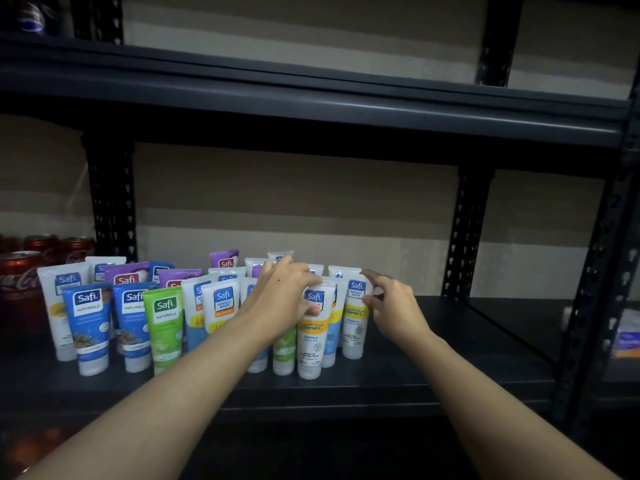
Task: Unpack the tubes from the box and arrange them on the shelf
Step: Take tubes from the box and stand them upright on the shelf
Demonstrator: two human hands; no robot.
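I find the tubes (166, 320) standing cap-down in a tight cluster on the left and middle of the shelf (433, 344), in roughly three rows, with cans (20, 282) just beside them at the far left. The box is not in view. My left hand (284, 296) reaches over the cluster and grips the front tube (311, 337) near its crimped top, fingers curled over the upper edge and thumb on the label face. My right hand (391, 306) pinches the right tube (354, 327) at its upper right edge between forefinger and thumb; the other fingers are loosely curled behind. Both tubes appear to rest on the shelf, though I cannot tell whether the front tube bears its full weight there. I judge the step in hand to be squaring these last two into the row. To do it well I would hold low pressure, since the tubes are soft and stand on narrow caps; keep each one upright while sliding it against its neighbour; turn the labels forward; and let go one hand at a time. The chief risk is the left forearm, which crosses close over the middle tubes and could topple several if drawn back carelessly.
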